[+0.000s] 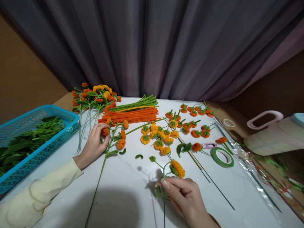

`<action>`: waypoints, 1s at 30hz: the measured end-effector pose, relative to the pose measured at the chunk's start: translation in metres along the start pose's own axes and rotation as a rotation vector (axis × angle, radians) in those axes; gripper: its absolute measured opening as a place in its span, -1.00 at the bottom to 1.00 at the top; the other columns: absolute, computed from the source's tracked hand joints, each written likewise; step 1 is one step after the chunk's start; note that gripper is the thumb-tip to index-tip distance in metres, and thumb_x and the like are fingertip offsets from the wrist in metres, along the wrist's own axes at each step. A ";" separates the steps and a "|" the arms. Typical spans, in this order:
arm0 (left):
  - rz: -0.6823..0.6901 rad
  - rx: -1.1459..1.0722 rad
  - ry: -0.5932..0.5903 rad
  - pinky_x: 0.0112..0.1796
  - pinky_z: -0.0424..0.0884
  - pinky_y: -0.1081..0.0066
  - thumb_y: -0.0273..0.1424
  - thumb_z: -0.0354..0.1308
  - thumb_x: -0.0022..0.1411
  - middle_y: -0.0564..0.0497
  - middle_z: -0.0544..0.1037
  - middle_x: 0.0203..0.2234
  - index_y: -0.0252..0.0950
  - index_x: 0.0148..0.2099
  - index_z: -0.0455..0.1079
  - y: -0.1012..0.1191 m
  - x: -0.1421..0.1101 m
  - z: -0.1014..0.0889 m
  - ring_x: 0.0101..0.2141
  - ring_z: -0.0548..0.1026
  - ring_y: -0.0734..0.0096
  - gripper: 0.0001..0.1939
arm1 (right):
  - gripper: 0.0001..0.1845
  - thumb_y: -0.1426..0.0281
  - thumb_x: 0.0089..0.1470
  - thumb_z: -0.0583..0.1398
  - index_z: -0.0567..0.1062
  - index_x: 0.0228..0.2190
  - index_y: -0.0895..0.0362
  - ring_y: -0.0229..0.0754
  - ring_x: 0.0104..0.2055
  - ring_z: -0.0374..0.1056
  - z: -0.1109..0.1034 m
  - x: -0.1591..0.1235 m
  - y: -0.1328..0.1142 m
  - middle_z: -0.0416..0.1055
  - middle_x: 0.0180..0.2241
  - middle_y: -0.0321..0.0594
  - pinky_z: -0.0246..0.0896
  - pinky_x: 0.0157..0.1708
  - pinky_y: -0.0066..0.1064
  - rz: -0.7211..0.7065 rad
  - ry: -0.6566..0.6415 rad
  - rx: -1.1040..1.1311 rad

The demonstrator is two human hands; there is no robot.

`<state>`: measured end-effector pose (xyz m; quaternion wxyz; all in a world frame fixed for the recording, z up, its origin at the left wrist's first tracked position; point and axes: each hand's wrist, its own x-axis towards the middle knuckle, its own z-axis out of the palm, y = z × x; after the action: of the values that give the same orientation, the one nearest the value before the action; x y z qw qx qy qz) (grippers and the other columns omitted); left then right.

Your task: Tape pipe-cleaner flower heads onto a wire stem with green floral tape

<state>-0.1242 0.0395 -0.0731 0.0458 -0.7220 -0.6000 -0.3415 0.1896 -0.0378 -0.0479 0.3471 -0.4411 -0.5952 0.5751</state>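
My right hand [186, 198] pinches a thin green wrapped stem [164, 190] upright at the front. The stem carries a yellow chenille pumpkin [178, 168] and a small green bud [152, 159] at its branching top. At the left, my left hand [95, 142] has its thumb and curled fingers around a small orange chenille pumpkin [105, 131]. That pumpkin belongs to a branch [102, 167] lying on the white table, with several other orange pumpkins and green leaves. A roll of green floral tape, partly hidden, sits behind my right hand.
Behind lie orange pipe cleaners [133, 116], green pipe cleaners [137, 103] and a finished bunch [95, 95]. Loose yellow pumpkins [158, 145] and orange pumpkins [196, 133] spread mid-table. Right: green tape [222, 157], pink snips [209, 145], a jug [273, 136]. Left: a blue basket [71, 125] of leaves.
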 end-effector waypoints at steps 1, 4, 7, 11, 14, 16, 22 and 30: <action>-0.001 0.002 -0.001 -0.08 0.28 0.16 -0.43 -0.03 0.19 -0.14 0.37 -0.14 -0.26 -0.05 0.18 0.000 0.000 0.000 -0.05 0.36 0.11 -0.74 | -0.53 0.13 0.16 0.10 0.59 -0.45 0.26 -0.41 -0.74 -0.16 0.000 0.000 0.000 -0.08 -0.81 -0.45 -0.26 -0.72 -0.46 -0.001 0.002 -0.003; -0.001 0.007 -0.003 -0.08 0.28 0.17 -0.42 -0.04 0.19 -0.13 0.37 -0.13 -0.26 -0.04 0.18 -0.001 0.000 0.001 -0.05 0.36 0.12 -0.74 | -0.53 0.14 0.16 0.10 0.59 -0.46 0.26 -0.42 -0.74 -0.17 0.000 0.000 -0.001 -0.08 -0.80 -0.45 -0.26 -0.72 -0.46 0.000 0.005 -0.010; 0.010 0.014 0.002 -0.08 0.27 0.17 -0.43 -0.04 0.19 -0.14 0.38 -0.12 -0.26 -0.03 0.18 -0.003 0.000 0.001 -0.05 0.36 0.11 -0.73 | -0.53 0.14 0.16 0.10 0.59 -0.46 0.26 -0.42 -0.74 -0.18 0.000 -0.001 -0.001 -0.09 -0.80 -0.46 -0.27 -0.73 -0.47 -0.002 0.005 -0.011; 0.036 0.014 0.020 -0.09 0.27 0.16 -0.44 -0.04 0.19 -0.16 0.38 -0.12 -0.28 -0.03 0.18 -0.004 0.000 0.002 -0.05 0.36 0.09 -0.73 | -0.55 0.17 0.17 0.10 0.59 -0.45 0.27 -0.42 -0.75 -0.18 -0.001 0.000 -0.001 -0.09 -0.80 -0.46 -0.27 -0.73 -0.47 -0.012 0.008 -0.021; 0.050 0.019 0.020 -0.11 0.27 0.16 -0.44 -0.04 0.20 -0.17 0.39 -0.13 -0.29 -0.03 0.18 -0.004 0.000 0.003 -0.05 0.36 0.08 -0.73 | -0.56 0.19 0.17 0.10 0.59 -0.44 0.27 -0.42 -0.75 -0.18 -0.001 0.000 -0.001 -0.09 -0.80 -0.46 -0.27 -0.73 -0.46 -0.017 0.008 -0.031; 0.055 0.023 0.016 -0.11 0.26 0.17 -0.44 -0.04 0.20 -0.17 0.39 -0.13 -0.29 -0.03 0.18 -0.004 0.000 0.003 -0.05 0.36 0.07 -0.74 | -0.56 0.20 0.18 0.09 0.60 -0.44 0.27 -0.42 -0.75 -0.18 -0.001 -0.001 0.000 -0.09 -0.80 -0.46 -0.28 -0.73 -0.46 -0.020 0.006 -0.038; 0.063 0.027 0.018 -0.13 0.26 0.18 -0.45 -0.04 0.21 -0.18 0.39 -0.12 -0.30 -0.03 0.18 -0.004 -0.001 0.002 -0.05 0.36 0.07 -0.74 | -0.56 0.19 0.17 0.10 0.60 -0.44 0.27 -0.42 -0.75 -0.19 -0.002 -0.001 0.002 -0.11 -0.79 -0.46 -0.31 -0.75 -0.46 -0.018 0.002 -0.047; 0.070 0.037 0.016 -0.13 0.25 0.18 -0.46 -0.04 0.22 -0.19 0.39 -0.12 -0.32 -0.03 0.19 -0.005 -0.001 0.002 -0.04 0.36 0.06 -0.74 | -0.55 0.19 0.18 0.09 0.60 -0.43 0.28 -0.42 -0.75 -0.20 -0.001 -0.001 0.001 -0.12 -0.79 -0.46 -0.32 -0.75 -0.46 -0.008 -0.001 -0.036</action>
<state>-0.1276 0.0409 -0.0771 0.0758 -0.7389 -0.5802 -0.3342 0.1913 -0.0381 -0.0485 0.3411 -0.4444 -0.6073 0.5633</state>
